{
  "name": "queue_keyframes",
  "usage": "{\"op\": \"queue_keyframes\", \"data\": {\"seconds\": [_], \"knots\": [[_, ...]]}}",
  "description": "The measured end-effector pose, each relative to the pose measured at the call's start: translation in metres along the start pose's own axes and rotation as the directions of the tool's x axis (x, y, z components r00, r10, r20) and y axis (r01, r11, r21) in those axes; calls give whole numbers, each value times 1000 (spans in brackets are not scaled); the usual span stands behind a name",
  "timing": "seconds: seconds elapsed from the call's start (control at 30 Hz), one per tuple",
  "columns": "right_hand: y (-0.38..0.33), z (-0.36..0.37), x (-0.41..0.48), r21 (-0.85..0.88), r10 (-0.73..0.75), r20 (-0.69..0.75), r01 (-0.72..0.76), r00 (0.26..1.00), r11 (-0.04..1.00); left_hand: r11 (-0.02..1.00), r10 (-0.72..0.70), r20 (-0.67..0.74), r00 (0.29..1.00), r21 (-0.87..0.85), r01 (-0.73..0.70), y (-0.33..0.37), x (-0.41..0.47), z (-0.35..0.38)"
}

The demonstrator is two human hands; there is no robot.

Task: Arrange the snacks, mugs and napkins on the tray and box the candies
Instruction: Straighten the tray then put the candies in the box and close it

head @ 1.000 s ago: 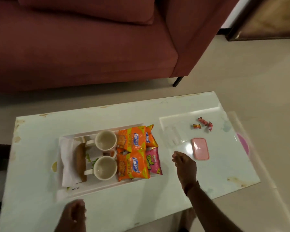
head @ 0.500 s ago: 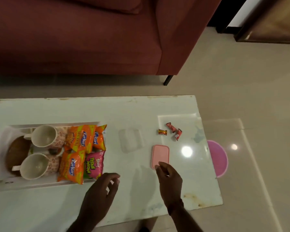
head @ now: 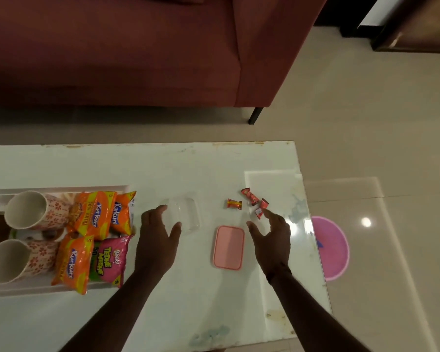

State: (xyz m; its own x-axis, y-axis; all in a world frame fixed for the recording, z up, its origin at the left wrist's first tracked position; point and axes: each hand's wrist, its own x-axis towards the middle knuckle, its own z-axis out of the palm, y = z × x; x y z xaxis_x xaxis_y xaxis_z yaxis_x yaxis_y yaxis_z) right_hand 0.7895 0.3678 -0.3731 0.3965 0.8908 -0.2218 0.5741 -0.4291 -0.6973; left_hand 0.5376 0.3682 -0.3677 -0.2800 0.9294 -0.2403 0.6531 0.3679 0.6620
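Observation:
A white tray (head: 23, 288) at the left holds two flowered mugs (head: 33, 210) (head: 13, 260), orange snack packets (head: 94, 214) and a pink snack packet (head: 109, 257). A clear plastic box (head: 188, 212) stands on the table, and my left hand (head: 158, 237) is spread open at its near left side, fingers touching it. The pink lid (head: 228, 247) lies flat between my hands. Three wrapped candies (head: 250, 196) lie to the right. My right hand (head: 272, 237) is open, its fingertips at the nearest candy (head: 261, 208).
The white table (head: 163, 168) ends just right of the candies. A maroon sofa (head: 137, 47) stands behind it. A pink round object (head: 333, 247) lies on the floor to the right of the table.
Both hands have reached forward: the left one to the clear box, the right one past the pink lid to the candies. The view has shifted right, pushing the tray to the left edge.

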Motion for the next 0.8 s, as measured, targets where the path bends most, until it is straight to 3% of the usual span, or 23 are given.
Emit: {"op": "queue_keyframes", "data": {"seconds": [0.1,0.3,0.53,0.8], "knots": [[1,5,33,-138,-3,45,9,999,990,992,-114,79,990,-35,117,-4,13,13],[-11,19,72,-388,7,203,74,979,919,995,-95,234,968,11,95,-14,30,24],[-27,37,82,-366,-101,359,240,928,899,999,-37,268,963,-22,45,-10,45,23],[-31,51,72,-278,-215,383,334,898,901,999,-18,375,927,47,0,-6,48,14]]}}
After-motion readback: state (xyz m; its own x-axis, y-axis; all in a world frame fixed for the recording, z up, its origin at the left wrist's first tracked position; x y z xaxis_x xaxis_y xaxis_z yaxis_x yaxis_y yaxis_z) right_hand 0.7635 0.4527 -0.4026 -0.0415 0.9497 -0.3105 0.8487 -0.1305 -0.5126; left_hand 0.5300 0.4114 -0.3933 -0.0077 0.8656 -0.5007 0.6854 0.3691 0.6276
